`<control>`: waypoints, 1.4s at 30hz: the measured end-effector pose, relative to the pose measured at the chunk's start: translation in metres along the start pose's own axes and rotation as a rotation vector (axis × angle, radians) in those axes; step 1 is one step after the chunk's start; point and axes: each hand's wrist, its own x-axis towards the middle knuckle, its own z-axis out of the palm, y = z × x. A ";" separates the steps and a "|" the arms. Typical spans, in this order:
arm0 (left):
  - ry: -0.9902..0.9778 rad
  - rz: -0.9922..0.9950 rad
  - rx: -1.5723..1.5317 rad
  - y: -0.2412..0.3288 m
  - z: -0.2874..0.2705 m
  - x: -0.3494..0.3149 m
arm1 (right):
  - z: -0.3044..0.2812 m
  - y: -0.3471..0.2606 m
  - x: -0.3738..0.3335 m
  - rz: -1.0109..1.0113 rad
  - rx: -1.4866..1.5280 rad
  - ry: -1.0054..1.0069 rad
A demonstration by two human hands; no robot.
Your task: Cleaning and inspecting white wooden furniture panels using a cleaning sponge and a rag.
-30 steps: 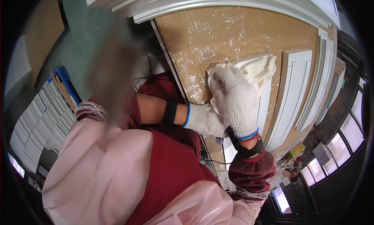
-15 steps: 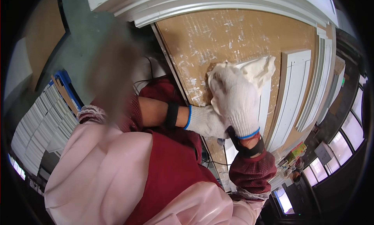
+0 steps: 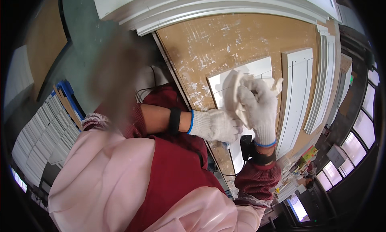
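Observation:
A white panel (image 3: pixel 225 80) with thin grooves lies on the brown worktable before me. My left hand (image 3: pixel 219 125), in a white knit glove with a blue cuff, is closed over the panel's near edge, its fingers bent and the thumb hidden. Just beyond it, my right hand (image 3: pixel 257 103), gloved the same way, grips a cream cloth (image 3: pixel 240 93). Part of the cloth sticks out past the fingers on the right. The cloth is over the panel; whether it touches the surface is hard to tell.
A second white panel (image 3: pixel 295 95) lies to the right, with long white strips (image 3: pixel 321 83) past it. Stacked white mouldings (image 3: pixel 225 7) line the table's far side. Piled white boards (image 3: pixel 44 131) stand at left. A dark cable (image 3: pixel 229 174) hangs near my right wrist.
My right hand has moved right and slightly nearer with the cloth, uncovering the panel's far left corner. The two hands, overlapping before, now show apart. My left hand has hardly shifted.

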 end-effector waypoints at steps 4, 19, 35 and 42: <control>0.069 0.251 0.515 0.002 -0.003 0.010 | -0.010 0.053 -0.008 -0.028 0.200 0.204; 0.014 0.195 0.549 0.021 -0.008 -0.002 | -0.022 0.103 -0.011 0.078 0.496 0.559; -0.052 0.234 0.470 0.017 -0.004 -0.009 | 0.005 0.044 0.025 -0.181 0.004 0.366; -0.087 0.184 0.444 0.022 -0.012 -0.008 | 0.018 0.037 0.044 -0.128 -0.107 0.334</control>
